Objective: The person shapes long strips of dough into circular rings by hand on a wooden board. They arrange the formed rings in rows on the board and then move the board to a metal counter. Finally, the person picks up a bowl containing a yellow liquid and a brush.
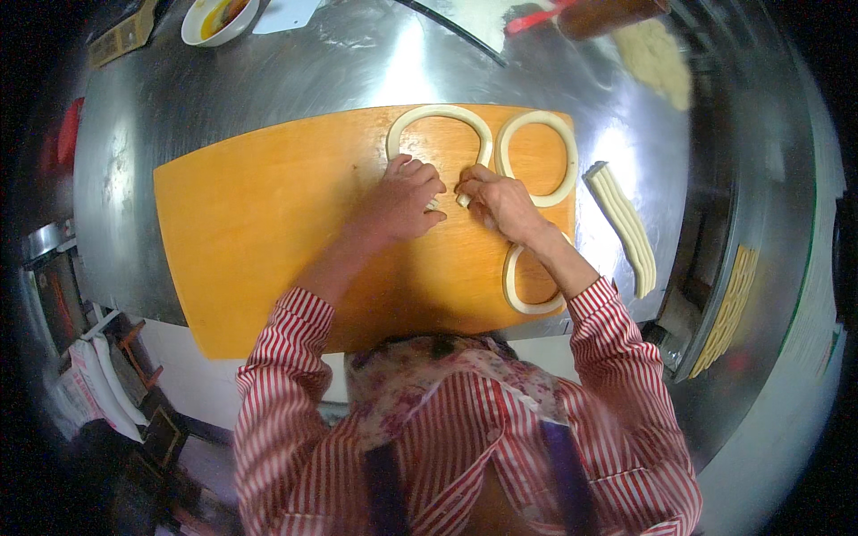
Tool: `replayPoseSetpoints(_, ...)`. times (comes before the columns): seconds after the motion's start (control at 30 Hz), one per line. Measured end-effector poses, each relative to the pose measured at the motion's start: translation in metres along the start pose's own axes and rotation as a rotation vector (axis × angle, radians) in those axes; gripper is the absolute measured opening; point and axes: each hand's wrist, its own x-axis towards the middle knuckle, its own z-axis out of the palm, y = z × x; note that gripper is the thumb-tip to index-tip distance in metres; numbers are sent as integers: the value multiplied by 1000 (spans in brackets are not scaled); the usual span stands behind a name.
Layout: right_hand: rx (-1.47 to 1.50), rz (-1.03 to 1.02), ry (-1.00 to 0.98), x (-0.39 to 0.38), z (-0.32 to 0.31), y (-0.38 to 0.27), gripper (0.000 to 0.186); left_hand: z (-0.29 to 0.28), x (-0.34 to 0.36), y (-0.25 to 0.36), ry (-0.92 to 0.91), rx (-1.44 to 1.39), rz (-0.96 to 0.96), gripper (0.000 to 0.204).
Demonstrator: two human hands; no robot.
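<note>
Rope [439, 111] of dough: pale cream, smooth, matte and evenly thick, bent into an open arch whose curve points to 12 o'clock and whose two ends come down toward 6. It lies at about 1 o'clock on the board [259, 232], its bend close to the far edge. The left hand [411, 196] is at the rope's 7 o'clock, its grip curled nearly closed about one end, with a bit of dough showing by the fingers. The right hand [505, 201], at 5 o'clock, has its grip drawn into a narrow pinch on the other end; a blunt stub sticks out beyond the fingertips. A gap separates the two ends.

The board is flat, orange-tan wood with a fine grain and a few dark flecks. At the rope's 3 o'clock lies a rounded far ring [573, 156] of the same dough; at 5 o'clock sits a smaller-looking near ring [510, 279], partly hidden by the right forearm. Beyond the board at 4 o'clock, long ridged strips [626, 228] lie side by side on the table [268, 107], which is brushed, shiny steel. A soft, flattened lump [657, 67] of dough rests at 2 o'clock, and a white, round bowl [190, 32] with yellow liquid stands at 10.
</note>
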Motion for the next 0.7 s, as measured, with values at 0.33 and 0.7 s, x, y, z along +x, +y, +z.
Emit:
replayPoseSetpoints(0.33,358,146,-25,16,-10,13,24,40,5,24,190,13,-228,24)
replayPoseSetpoints(0.7,156,70,76,14,-3,11,19,19,0,14,162,-51,-136,27)
